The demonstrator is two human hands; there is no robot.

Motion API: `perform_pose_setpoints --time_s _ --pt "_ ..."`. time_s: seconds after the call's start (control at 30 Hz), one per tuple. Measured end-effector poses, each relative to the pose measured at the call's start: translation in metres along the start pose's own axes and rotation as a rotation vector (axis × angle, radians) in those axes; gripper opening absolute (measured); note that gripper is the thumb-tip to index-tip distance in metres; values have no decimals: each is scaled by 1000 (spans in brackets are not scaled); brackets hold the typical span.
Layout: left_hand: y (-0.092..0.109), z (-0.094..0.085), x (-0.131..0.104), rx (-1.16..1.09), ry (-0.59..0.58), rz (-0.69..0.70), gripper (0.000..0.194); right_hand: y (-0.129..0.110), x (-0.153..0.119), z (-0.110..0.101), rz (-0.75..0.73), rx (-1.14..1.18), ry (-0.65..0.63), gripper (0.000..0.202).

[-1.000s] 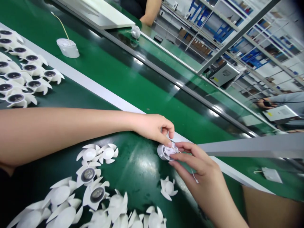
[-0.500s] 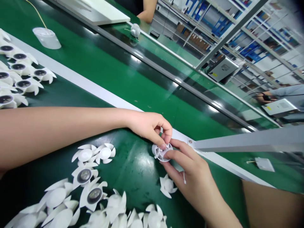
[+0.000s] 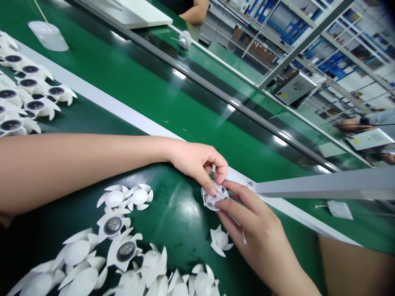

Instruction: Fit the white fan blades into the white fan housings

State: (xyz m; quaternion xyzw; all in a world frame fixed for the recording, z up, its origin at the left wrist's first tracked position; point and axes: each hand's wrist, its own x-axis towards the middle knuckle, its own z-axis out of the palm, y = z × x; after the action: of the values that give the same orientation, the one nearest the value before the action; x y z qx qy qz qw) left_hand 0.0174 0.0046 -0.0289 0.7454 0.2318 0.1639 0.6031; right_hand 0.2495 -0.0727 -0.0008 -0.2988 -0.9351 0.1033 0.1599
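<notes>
Both hands meet on a small round white housing with spokes, just above the green work surface. My left hand reaches in from the left, thumb pressed on the housing's spoked face and fingers curled. My right hand grips its right side between thumb and fingers. A thin white wire with a small plug hangs by the right palm. Just below the housing lies a single white fan blade.
White fan blades cover the lower left, and more with dark centres lie at upper left. A white cylinder rides the green belt. A metal post crosses at right. A co-worker's arm shows beyond.
The view has shifted slightly. The spoked face of the housing is turned a little more toward the camera, with both hands still on it. The cylinder on the belt has moved up and left.
</notes>
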Motion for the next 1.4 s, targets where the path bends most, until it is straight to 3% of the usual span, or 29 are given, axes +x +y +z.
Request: perform_pose_setpoints --time_s 0.2,0.3,0.37,0.43,0.5,0.53,0.6,0.7,0.77,0.83,1.0,1.2,1.33,1.4 --pt "-2 3 2 -38 2 -14 26 6 -1 1 51 80 -27 19" --pt "-5 5 5 13 121 0 23 18 -1 7 138 124 -13 15" --pt "-1 8 5 177 283 38 21 28 -1 10 252 59 95 25" --pt "10 14 3 443 420 114 17 37 -4 8 378 -65 227 49" --pt "26 25 -1 708 412 229 8 43 -8 -2 465 -149 284 65" --pt "33 33 -4 798 344 295 3 45 -11 -8 487 -164 261 63" --pt "40 52 -9 915 195 394 19 48 -20 -22 518 -142 116 46" --pt "34 81 -15 1000 25 425 38 51 -33 -39 572 -69 -273 21" --pt "25 94 -17 1029 -33 405 40 52 -41 -43 605 -71 -458 20" --pt "19 99 -18 1055 -23 386 35 53 -47 -44 599 -109 -512 22" --pt "24 91 -14 1128 20 318 31 48 -48 -38 566 -147 -557 25" --pt "32 74 -6 1149 -12 41 45 31 -31 -30 715 -354 -739 29" --pt "35 56 -4 1020 68 -60 22 21 -20 -26 782 -463 -792 24" --pt "34 47 -3 885 92 -128 25 19 -19 -25 780 -473 -785 23"
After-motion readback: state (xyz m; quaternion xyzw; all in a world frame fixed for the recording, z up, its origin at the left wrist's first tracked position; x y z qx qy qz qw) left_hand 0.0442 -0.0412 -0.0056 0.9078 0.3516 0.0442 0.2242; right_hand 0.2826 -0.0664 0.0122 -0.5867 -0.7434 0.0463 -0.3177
